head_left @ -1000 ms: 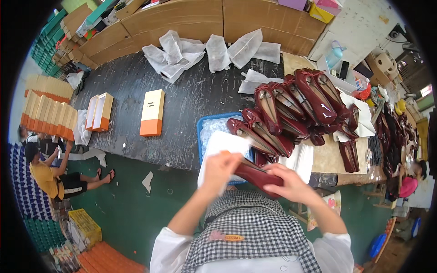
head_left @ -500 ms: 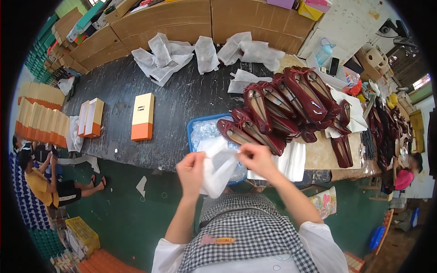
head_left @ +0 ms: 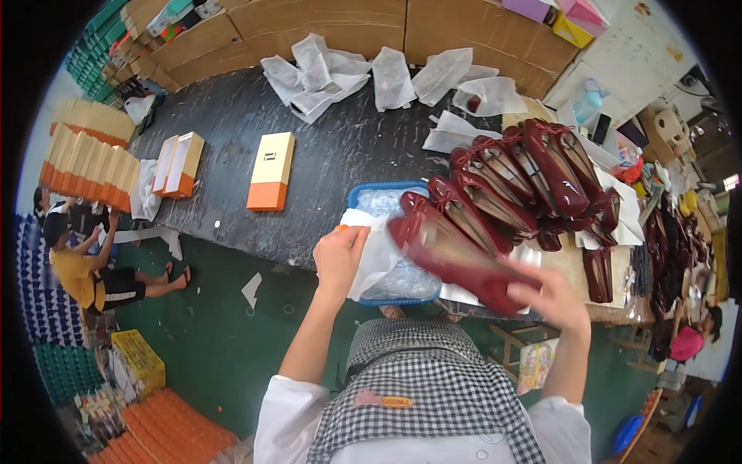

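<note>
My right hand (head_left: 555, 298) grips a glossy dark red flat shoe (head_left: 452, 259) by its heel end, the toe pointing up and left over the blue tray (head_left: 394, 298). My left hand (head_left: 338, 259) pinches a sheet of white tissue paper (head_left: 375, 255) right beside the shoe's toe. The tray holds crumpled clear plastic. Just behind it, a pile of several matching dark red shoes (head_left: 525, 178) lies on the dark table (head_left: 309, 155).
An orange and cream shoebox (head_left: 270, 170) and two open boxes (head_left: 176, 164) lie on the table to the left. White paper bags (head_left: 371, 73) lie at the back before cardboard cartons (head_left: 325, 19). A person (head_left: 85, 267) sits on the green floor at left, near orange boxes.
Both hands held only the white paper in front of me half a second ago. Now my right hand has moved right and holds a red shoe, with the paper in my left hand.
</note>
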